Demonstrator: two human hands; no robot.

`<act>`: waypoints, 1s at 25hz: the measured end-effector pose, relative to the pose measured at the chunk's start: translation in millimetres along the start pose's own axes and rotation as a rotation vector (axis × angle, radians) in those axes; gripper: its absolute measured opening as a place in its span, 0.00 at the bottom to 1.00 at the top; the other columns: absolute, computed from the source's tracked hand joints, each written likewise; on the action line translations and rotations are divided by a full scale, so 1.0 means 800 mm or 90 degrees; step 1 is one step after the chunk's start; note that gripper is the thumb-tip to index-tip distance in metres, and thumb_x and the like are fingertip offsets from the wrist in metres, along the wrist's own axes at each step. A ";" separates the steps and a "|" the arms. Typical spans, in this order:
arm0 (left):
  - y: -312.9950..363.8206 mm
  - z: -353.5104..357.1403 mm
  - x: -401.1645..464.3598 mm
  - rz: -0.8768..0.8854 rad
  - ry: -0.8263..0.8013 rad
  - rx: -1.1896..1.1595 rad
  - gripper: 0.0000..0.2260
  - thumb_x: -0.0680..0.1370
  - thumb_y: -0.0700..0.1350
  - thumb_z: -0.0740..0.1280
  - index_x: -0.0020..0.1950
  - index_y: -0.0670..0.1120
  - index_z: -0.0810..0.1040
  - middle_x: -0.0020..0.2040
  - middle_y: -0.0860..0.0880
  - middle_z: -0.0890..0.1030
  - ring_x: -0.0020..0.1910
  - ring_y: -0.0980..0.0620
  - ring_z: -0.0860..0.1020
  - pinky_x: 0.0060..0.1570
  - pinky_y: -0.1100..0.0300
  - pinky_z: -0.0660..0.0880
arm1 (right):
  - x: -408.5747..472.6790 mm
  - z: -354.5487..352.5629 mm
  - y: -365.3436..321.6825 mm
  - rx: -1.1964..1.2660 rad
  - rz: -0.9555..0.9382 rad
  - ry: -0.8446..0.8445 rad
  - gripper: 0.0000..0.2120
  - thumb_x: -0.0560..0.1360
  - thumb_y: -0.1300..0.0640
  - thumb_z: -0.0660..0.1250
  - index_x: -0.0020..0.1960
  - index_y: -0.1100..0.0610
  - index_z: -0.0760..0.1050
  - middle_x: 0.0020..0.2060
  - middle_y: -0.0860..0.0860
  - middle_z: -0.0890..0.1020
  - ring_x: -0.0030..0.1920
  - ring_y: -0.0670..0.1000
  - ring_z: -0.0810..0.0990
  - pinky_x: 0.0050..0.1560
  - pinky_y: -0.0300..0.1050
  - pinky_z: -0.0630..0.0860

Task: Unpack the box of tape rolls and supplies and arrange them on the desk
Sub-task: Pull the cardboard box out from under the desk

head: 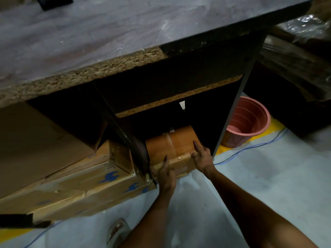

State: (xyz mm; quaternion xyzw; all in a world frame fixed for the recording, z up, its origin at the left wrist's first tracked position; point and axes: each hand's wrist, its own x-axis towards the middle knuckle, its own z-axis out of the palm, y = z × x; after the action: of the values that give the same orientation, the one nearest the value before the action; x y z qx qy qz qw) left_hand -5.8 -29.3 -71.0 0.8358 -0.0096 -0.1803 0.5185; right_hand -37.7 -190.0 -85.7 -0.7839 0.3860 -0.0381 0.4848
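A brown taped cardboard box [166, 145] sits on the floor under the desk [89, 42], in the open bay between two dark panels. My left hand [165, 174] grips its near left corner, fingers curled over the top edge. My right hand [201, 155] holds the near right corner, with a finger stretched along the top edge and the thumb on the front face. The box's flaps are sealed with tape along the middle. Its back part is lost in shadow.
Large cardboard boxes [71, 178] are stacked to the left under the desk. A pink bucket [249, 122] stands on the floor to the right, with a blue cable [259, 144] trailing beside it. My sandal [117, 230] shows at the bottom. Plastic-wrapped goods [295, 51] lie far right.
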 end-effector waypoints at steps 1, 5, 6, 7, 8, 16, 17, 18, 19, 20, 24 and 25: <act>-0.011 -0.001 -0.007 0.011 -0.009 0.018 0.27 0.70 0.48 0.60 0.70 0.52 0.75 0.77 0.46 0.45 0.75 0.37 0.56 0.72 0.41 0.65 | -0.007 0.000 0.006 0.002 0.000 -0.005 0.26 0.81 0.52 0.62 0.77 0.47 0.60 0.72 0.60 0.62 0.70 0.62 0.66 0.71 0.48 0.63; -0.031 -0.006 -0.042 0.028 -0.054 0.071 0.30 0.68 0.56 0.62 0.72 0.56 0.73 0.79 0.47 0.40 0.78 0.39 0.52 0.75 0.42 0.60 | -0.049 -0.001 0.034 0.006 0.001 0.010 0.26 0.80 0.51 0.64 0.76 0.46 0.62 0.70 0.61 0.64 0.68 0.62 0.68 0.71 0.51 0.65; -0.028 -0.007 -0.057 -0.003 -0.049 0.068 0.31 0.67 0.57 0.63 0.71 0.56 0.74 0.79 0.49 0.40 0.77 0.40 0.51 0.75 0.42 0.61 | -0.065 -0.001 0.039 0.017 0.011 0.016 0.27 0.80 0.51 0.64 0.76 0.45 0.62 0.70 0.61 0.64 0.69 0.62 0.68 0.72 0.52 0.64; -0.028 -0.008 -0.069 -0.019 -0.039 0.059 0.32 0.65 0.59 0.63 0.70 0.56 0.75 0.79 0.52 0.41 0.77 0.40 0.51 0.73 0.41 0.63 | -0.079 -0.002 0.041 0.024 0.017 0.021 0.27 0.80 0.52 0.64 0.77 0.45 0.62 0.71 0.60 0.64 0.69 0.61 0.67 0.72 0.53 0.64; -0.031 -0.008 -0.082 -0.029 -0.022 0.062 0.32 0.64 0.61 0.62 0.69 0.57 0.76 0.78 0.54 0.42 0.76 0.40 0.52 0.71 0.39 0.66 | -0.094 -0.001 0.046 0.028 0.021 0.025 0.26 0.80 0.52 0.64 0.77 0.46 0.62 0.70 0.60 0.64 0.69 0.61 0.68 0.72 0.53 0.64; -0.048 -0.018 -0.129 -0.082 -0.002 0.217 0.20 0.76 0.57 0.64 0.69 0.64 0.68 0.75 0.43 0.55 0.69 0.39 0.63 0.67 0.41 0.65 | -0.150 -0.006 0.066 -0.064 0.068 0.079 0.23 0.76 0.41 0.63 0.69 0.43 0.63 0.59 0.58 0.70 0.58 0.62 0.75 0.61 0.57 0.75; -0.044 -0.021 -0.117 -0.102 0.002 0.248 0.20 0.78 0.55 0.63 0.70 0.64 0.65 0.73 0.42 0.57 0.66 0.39 0.66 0.66 0.41 0.66 | -0.138 -0.010 0.062 -0.113 0.080 0.072 0.24 0.75 0.37 0.62 0.67 0.43 0.62 0.58 0.58 0.72 0.57 0.62 0.76 0.59 0.57 0.75; -0.041 -0.025 -0.101 -0.104 0.002 0.251 0.20 0.79 0.55 0.61 0.71 0.63 0.63 0.73 0.41 0.59 0.65 0.39 0.68 0.65 0.41 0.68 | -0.124 -0.014 0.058 -0.152 0.082 0.054 0.25 0.74 0.34 0.61 0.66 0.43 0.61 0.58 0.58 0.72 0.56 0.62 0.77 0.58 0.58 0.76; -0.042 -0.030 -0.084 -0.091 -0.007 0.243 0.21 0.79 0.57 0.61 0.72 0.64 0.62 0.73 0.41 0.60 0.65 0.39 0.69 0.64 0.41 0.70 | -0.111 -0.017 0.053 -0.172 0.070 0.024 0.27 0.73 0.32 0.62 0.67 0.42 0.59 0.59 0.59 0.72 0.56 0.63 0.77 0.58 0.58 0.76; -0.047 -0.035 -0.067 -0.053 -0.033 0.231 0.24 0.78 0.59 0.60 0.73 0.65 0.60 0.74 0.42 0.61 0.66 0.39 0.69 0.64 0.40 0.71 | -0.098 -0.019 0.049 -0.176 0.053 -0.014 0.30 0.73 0.33 0.63 0.70 0.41 0.58 0.62 0.60 0.71 0.59 0.63 0.76 0.60 0.58 0.75; -0.057 -0.037 -0.022 -0.001 -0.153 0.234 0.31 0.77 0.56 0.63 0.77 0.67 0.52 0.78 0.42 0.55 0.73 0.37 0.63 0.67 0.43 0.69 | -0.076 -0.011 0.043 -0.204 0.027 -0.101 0.38 0.75 0.34 0.62 0.77 0.37 0.45 0.75 0.59 0.57 0.69 0.65 0.67 0.67 0.60 0.70; -0.057 -0.033 -0.020 -0.012 -0.150 0.242 0.32 0.77 0.55 0.64 0.76 0.68 0.52 0.78 0.42 0.53 0.74 0.36 0.62 0.68 0.42 0.68 | -0.077 -0.009 0.045 -0.228 0.024 -0.104 0.38 0.75 0.34 0.61 0.77 0.36 0.42 0.76 0.59 0.56 0.69 0.65 0.68 0.67 0.60 0.71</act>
State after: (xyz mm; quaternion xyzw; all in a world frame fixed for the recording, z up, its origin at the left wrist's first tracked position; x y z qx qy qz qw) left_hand -20.2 17.9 -95.2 0.8917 -0.0966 -0.2766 0.3451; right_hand -104.4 -164.2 -90.5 -0.8505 0.3609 0.1040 0.3681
